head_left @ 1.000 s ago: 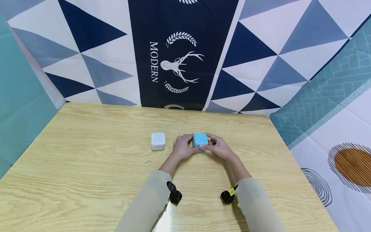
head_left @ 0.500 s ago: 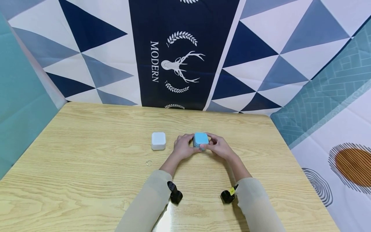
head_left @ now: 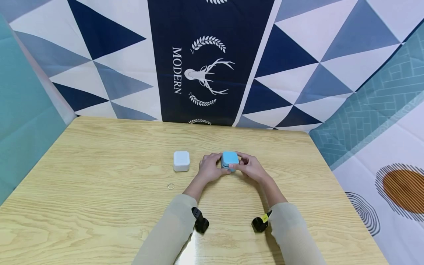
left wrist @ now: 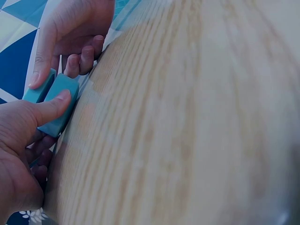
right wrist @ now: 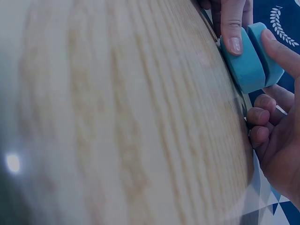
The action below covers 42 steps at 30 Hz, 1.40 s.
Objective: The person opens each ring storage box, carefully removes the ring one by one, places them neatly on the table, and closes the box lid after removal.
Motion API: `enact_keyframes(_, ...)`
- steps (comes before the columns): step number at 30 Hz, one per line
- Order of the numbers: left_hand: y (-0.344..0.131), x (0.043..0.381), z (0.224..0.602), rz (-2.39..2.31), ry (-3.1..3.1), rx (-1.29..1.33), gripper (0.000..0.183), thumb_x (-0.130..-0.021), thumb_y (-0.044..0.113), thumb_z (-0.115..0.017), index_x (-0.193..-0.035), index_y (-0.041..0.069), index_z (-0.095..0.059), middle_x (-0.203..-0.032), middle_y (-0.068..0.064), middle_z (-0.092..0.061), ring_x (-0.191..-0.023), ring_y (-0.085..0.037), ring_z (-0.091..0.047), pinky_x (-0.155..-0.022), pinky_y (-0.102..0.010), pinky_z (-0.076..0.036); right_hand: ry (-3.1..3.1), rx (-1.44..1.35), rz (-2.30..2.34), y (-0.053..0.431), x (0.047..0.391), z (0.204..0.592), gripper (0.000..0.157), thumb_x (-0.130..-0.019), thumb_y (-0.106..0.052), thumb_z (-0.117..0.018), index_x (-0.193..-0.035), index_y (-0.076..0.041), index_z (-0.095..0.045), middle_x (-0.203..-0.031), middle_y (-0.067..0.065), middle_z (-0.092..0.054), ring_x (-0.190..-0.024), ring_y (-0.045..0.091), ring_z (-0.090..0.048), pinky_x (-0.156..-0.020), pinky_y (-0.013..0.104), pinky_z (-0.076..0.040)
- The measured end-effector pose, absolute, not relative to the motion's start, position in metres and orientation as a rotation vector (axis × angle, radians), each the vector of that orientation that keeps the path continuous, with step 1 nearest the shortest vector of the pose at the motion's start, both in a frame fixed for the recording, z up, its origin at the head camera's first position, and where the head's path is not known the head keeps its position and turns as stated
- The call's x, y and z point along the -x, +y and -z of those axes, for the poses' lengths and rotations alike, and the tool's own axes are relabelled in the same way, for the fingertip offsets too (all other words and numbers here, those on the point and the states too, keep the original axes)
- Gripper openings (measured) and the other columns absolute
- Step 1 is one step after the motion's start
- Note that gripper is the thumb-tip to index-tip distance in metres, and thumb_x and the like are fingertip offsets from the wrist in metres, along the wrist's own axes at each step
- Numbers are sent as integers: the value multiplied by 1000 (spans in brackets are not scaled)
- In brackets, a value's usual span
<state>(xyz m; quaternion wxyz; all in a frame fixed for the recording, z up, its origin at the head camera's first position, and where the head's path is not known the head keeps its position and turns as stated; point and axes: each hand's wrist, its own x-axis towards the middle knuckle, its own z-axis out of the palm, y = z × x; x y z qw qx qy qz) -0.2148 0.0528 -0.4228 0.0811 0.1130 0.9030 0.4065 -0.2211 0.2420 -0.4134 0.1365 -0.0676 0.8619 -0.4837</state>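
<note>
A small light-blue box with rounded corners stands on the table between my hands, its lid (head_left: pixel 230 157) tilted and parted from its base (right wrist: pixel 243 63) by a narrow gap. My left hand (head_left: pixel 209 167) grips the base, its thumb (left wrist: pixel 56 108) flat along the near side. From the other side my right hand (head_left: pixel 250 169) pinches the lid, thumb (right wrist: pixel 276 47) on its edge; the other fingers are curled beneath. The box's interior is hidden.
To the left of the blue box stands a similar white box (head_left: pixel 181 161). A thin small ring (head_left: pixel 170 186) lies on the wooden table (head_left: pixel 99 191) nearer to me. Patterned cloth (head_left: pixel 126 66) hangs behind the table's far edge.
The blue lid has tilted slightly and the gap between it and the base has widened at the near side. Both hands stay nearly in place.
</note>
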Motion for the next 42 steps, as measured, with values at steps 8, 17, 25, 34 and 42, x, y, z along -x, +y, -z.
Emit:
enact_keyframes(8,54,215,424,-1247,2676,-340,70,-80,35,-73,-139,11,-45,-139,-5,-49,-124,-28,-39,-103,-42,-31,2482,192,1426,242,220,414,66,-84,-31,-69,-141,-9,-42,-64,-1,-44,-47,10,-34,-43,23,-29)
enact_keyframes(17,54,215,425,-1245,2683,-338,71,-79,36,-74,-139,12,-45,-139,-5,-49,-124,-27,-39,-103,-42,-31,2482,174,1414,242,221,414,67,-84,-33,-69,-141,-9,-42,-65,-2,-45,-47,10,-35,-43,24,-30)
enact_keyframes(25,54,214,424,-1253,2679,-339,71,-79,35,-74,-139,11,-45,-138,-6,-50,-124,-28,-39,-102,-43,-31,2456,179,1422,236,215,399,65,-87,-25,-66,-141,-3,-39,-63,0,-44,-45,8,-34,-43,24,-29)
enact_keyframes(34,54,214,425,-1235,2690,-338,72,-79,37,-73,-139,10,-45,-137,-6,-50,-121,-27,-40,-100,-43,-32,2478,176,1409,228,204,382,60,-89,-23,-64,-139,0,-41,-63,1,-44,-45,6,-33,-45,21,-30)
enact_keyframes(42,54,214,425,-1242,2692,-337,72,-79,37,-73,-139,9,-45,-138,-6,-50,-122,-28,-40,-101,-43,-32,2461,165,1438,228,205,383,60,-89,-24,-64,-139,0,-41,-63,1,-43,-46,6,-34,-46,21,-29)
